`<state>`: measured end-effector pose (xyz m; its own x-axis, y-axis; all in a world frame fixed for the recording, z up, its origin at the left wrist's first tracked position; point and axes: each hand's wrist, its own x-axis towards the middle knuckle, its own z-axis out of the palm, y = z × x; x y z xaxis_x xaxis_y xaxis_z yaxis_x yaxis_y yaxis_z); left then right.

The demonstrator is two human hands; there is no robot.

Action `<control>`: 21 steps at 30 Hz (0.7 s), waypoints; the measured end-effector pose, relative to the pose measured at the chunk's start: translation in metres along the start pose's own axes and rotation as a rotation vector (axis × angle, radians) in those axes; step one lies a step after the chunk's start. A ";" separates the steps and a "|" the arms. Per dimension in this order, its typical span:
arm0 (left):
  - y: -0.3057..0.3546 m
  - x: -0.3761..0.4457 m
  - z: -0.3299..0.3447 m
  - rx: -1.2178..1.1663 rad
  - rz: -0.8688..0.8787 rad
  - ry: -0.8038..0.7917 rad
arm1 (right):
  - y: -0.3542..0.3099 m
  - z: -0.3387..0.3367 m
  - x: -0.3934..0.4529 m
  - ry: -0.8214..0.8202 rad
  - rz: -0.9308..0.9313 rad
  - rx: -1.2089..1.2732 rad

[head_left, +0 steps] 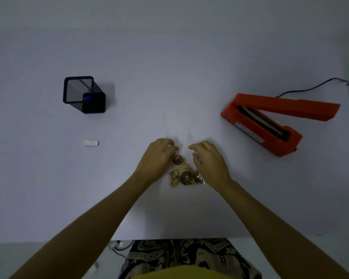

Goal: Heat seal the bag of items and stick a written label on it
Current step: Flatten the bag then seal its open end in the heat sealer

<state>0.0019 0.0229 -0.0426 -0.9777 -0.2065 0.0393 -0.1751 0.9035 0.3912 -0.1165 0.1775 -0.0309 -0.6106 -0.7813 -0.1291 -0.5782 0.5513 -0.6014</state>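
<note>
A clear plastic bag (184, 176) lies at the middle of the white table, with round biscuits and brown nut-like pieces in its near end. Its see-through far end is barely visible. My left hand (159, 158) is at the bag's left side, fingers curled against it beside a biscuit; whether it grips the bag is unclear. My right hand (209, 162) is over the bag's right edge with fingers bent and apart. The orange heat sealer (270, 125) stands at the right with its arm raised. A small white label (91, 142) lies at the left.
A black mesh pen holder (83, 95) with a blue-capped pen stands at the far left. The sealer's dark cord (314, 87) runs off toward the table's right edge. The table's near edge (69, 241) is close to my body.
</note>
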 end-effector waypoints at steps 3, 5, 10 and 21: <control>-0.001 -0.007 0.010 -0.020 -0.021 -0.077 | -0.001 0.012 0.004 -0.094 -0.141 -0.058; -0.007 -0.007 0.013 -0.003 -0.054 -0.097 | 0.005 0.016 0.007 -0.127 -0.138 -0.067; -0.015 -0.005 0.011 0.050 -0.047 -0.154 | 0.026 0.010 0.017 -0.097 -0.052 -0.044; -0.010 -0.009 0.010 -0.040 -0.138 -0.086 | 0.008 0.013 0.026 -0.219 -0.248 -0.063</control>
<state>0.0114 0.0192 -0.0559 -0.9514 -0.2927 -0.0958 -0.3050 0.8530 0.4234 -0.1300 0.1577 -0.0489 -0.3203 -0.9345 -0.1550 -0.7314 0.3480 -0.5865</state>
